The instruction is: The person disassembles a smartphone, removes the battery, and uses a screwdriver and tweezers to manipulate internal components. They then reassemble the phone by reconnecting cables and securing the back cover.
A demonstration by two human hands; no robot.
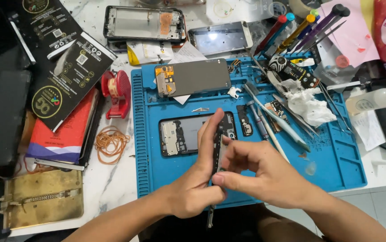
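In lower centre of the frame, left hand (197,188) grips a thin dark phone frame (216,148) edge-on, fingers stretched along it. Right hand (260,172) pinches same frame w/ thumb & fingers. Just behind, an opened phone (179,136) lies on blue work mat (336,166); crumpled tissue (307,103) in upper right.
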